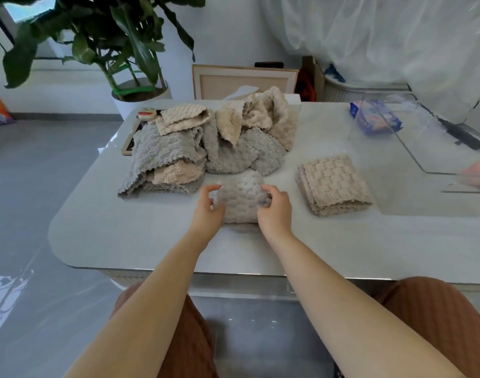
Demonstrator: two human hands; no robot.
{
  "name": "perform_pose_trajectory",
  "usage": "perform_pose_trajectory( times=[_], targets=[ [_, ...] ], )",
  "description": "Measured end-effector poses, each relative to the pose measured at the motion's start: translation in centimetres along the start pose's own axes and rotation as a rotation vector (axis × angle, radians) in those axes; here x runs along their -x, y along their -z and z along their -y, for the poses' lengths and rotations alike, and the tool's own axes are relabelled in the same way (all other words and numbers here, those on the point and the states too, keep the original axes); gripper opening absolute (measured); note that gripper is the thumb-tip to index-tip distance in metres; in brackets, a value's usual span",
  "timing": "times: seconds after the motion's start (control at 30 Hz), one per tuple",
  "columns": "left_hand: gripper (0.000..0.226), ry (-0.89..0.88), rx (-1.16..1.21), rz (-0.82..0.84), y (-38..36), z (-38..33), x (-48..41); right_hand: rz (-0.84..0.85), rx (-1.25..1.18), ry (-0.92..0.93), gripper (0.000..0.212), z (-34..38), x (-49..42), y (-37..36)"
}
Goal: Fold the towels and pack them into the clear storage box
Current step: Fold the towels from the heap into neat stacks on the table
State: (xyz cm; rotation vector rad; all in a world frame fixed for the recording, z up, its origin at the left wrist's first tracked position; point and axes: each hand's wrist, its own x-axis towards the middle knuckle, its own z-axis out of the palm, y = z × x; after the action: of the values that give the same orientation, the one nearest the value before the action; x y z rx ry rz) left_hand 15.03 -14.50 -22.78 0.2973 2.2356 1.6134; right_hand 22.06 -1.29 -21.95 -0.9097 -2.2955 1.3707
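Note:
A pale grey waffle towel [241, 199] lies bunched on the white table [140, 236], just in front of me. My left hand [209, 207] grips its left edge with curled fingers. My right hand [275, 210] grips its right edge the same way. A folded beige towel [334, 184] rests to the right of my hands. Behind them is a loose pile of grey and beige towels [206, 143]. The clear storage box [424, 148] stands at the table's right end.
Another person's hand [478, 173] touches the clear box at the right edge. A blue tissue pack [375, 118] shows through the box. A dark flat board [128, 144] pokes out under the pile. A potted plant [140, 96] and a framed panel [244, 80] stand behind the table.

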Motion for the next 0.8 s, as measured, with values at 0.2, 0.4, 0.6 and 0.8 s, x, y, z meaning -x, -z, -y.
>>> perform_pose_trajectory(
  times=[0.2, 0.4, 0.6, 0.8],
  targets=[
    [0.045, -0.136, -0.273, 0.000, -7.5, -2.5, -1.5, -0.067, 0.555, 0.277, 0.056, -2.1, -3.8, 4.8],
    [0.047, -0.093, -1.043, -0.094, -9.1, -0.1, -1.3, 0.093, 0.981, 0.287, 0.043, -4.7, -3.7, 4.7],
    [0.044, -0.144, -1.030, 0.025, -7.2, -0.4, -2.7, 0.054, 1.026, 0.274, 0.030, -2.6, -4.1, 4.1],
    [0.032, -0.512, -0.950, -0.357, -0.9, -4.9, -6.7, 0.058, 0.904, 0.414, 0.040, 0.7, -5.1, 3.2]
  ],
)
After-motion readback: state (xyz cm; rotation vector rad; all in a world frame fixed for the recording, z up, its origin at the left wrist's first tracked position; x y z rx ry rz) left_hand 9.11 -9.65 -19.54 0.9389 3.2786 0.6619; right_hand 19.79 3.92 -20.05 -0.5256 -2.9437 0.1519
